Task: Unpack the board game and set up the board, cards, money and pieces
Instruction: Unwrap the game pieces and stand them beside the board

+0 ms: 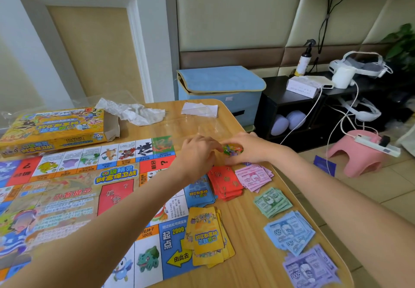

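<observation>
Both hands meet at the far edge of the wooden table (251, 227): the right hand (249, 147) and left hand (197, 151) pinch a colourful game piece (232, 149) between their fingertips, just above the red cards (224, 183).

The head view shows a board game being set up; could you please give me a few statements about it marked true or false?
1. The board lies unfolded on the table. True.
2. Both hands hold a small colourful piece. True: the left hand and right hand meet on it.
3. The game box lies on the floor. False: it lies on the table, beyond the board.
4. The purple money is farthest from the person. False: it is nearest; the pink money is farthest.
5. The yellow cards overlap the board's edge. True.
</observation>
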{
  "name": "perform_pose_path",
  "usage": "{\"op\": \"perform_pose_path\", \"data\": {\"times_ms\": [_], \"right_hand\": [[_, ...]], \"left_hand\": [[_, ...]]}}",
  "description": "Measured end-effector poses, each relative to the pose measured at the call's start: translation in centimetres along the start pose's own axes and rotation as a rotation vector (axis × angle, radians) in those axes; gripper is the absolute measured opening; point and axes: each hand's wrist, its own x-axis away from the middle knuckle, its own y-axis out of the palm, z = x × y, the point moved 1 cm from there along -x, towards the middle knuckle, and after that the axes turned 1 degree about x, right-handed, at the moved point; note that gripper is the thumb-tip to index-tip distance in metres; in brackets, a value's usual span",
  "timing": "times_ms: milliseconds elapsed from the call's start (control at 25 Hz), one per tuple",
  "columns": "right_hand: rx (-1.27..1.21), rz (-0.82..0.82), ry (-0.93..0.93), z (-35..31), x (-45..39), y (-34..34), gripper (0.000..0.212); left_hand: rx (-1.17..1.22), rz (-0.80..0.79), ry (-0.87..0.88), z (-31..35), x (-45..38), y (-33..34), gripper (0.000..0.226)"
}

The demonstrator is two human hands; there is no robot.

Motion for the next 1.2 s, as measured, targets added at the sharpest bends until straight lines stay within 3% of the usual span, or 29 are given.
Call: {"op": "perform_pose_path", "data": {"times_ms": [240,400,520,720,880,960,1200], "right_hand": [[-0.225,0.191,-0.007,-0.9,0.1,-0.3,0.024],[-0.299,0.227,0.027,-1.1,-0.1,-0.4,0.015],[-0.351,0.228,0.067,-1.0,-0.1,-0.6,0.013],[-0.261,0.193,0.047,-0.8,0.5,-1.5,0.015],[-0.046,0.024,0.109,-0.2,1.2,-2.0,0.052],[0.012,-0.024,0.105,-0.3,1.2,-1.3,0.057],[-0.219,0.196,0.06,-0.2,1.0,-0.2,0.025]], "left_hand": [[0.08,0.03,-0.049,-0.3,0.4,-0.1,0.033],[0.015,-0.042,0.133,1.1,1.6,0.2,0.033],[-0.095,-0.244,0.17,2.2,2.6,0.8,0.047],[-0.043,-0.254,0.178,2.0,2.9,0.0,0.06],[-0.109,-0.335,0.163,2.3,2.5,-0.4,0.084],[-0.183,-0.381,0.162,2.6,2.3,-0.1,0.088],[-0.119,-0.333,0.129,2.4,2.3,0.6,0.072]]}}
